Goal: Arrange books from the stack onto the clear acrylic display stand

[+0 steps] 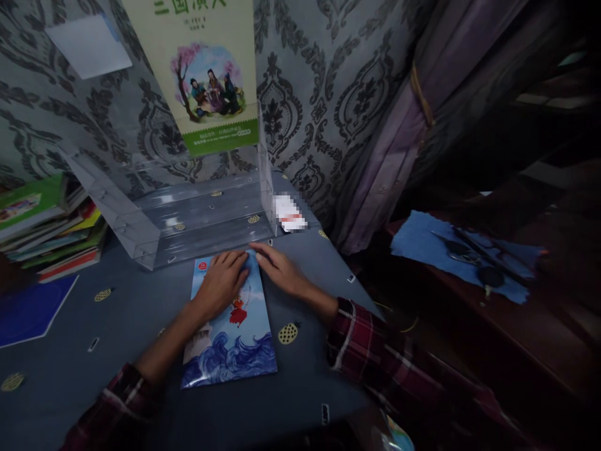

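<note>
A thin blue picture book [230,360] lies flat on the table, its cover showing dark blue waves and a small figure in red. My left hand [221,282] rests palm down on the upper part of its cover, fingers stretched out and hiding some of the picture. At the book's upper right corner is my right hand [280,270], fingers extended along the edge and the tips close to my left hand's. Just beyond both hands stands a clear plastic rack [206,219]. A green and cream book [220,131] stands upright at its back.
Several books are stacked [56,232] at the left, near a dark blue booklet [35,313]. A blurred white item [290,213] sits right of the rack. Past the table's right edge, a blue cloth [422,244] holds glasses and keys. A purple curtain [389,163] hangs behind.
</note>
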Tool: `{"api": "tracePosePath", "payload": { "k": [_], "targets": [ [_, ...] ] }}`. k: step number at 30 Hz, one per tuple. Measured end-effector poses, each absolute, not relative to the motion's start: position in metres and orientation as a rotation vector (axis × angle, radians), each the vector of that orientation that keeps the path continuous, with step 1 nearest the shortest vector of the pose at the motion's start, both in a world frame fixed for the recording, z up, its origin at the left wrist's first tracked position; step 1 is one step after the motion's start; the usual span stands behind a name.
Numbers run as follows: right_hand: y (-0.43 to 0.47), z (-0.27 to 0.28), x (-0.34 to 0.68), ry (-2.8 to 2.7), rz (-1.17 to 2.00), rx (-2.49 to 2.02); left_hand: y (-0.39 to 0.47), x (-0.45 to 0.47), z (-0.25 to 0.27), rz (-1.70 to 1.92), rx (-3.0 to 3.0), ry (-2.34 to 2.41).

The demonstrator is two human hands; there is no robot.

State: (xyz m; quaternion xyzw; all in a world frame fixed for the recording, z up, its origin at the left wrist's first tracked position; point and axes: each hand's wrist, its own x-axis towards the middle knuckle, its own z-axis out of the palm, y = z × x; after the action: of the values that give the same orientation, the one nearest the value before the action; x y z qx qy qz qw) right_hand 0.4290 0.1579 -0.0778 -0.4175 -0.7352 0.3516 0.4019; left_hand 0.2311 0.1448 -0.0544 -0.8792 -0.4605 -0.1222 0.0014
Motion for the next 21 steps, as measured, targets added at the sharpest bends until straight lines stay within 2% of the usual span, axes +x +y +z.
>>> {"api": "tracePosePath", "payload": {
  "k": [8,21],
  "targets": [
    [0.172,-0.091,0.431,-1.479,1.216,-0.961,0.149,0.235,-0.053,-0.328,-2.787,-1.416],
    [0.18,-0.104,0.43,-1.371,1.254,-0.91,0.149,0.241,-0.059,-0.333,-2.759,-1.368]
  ]
}}
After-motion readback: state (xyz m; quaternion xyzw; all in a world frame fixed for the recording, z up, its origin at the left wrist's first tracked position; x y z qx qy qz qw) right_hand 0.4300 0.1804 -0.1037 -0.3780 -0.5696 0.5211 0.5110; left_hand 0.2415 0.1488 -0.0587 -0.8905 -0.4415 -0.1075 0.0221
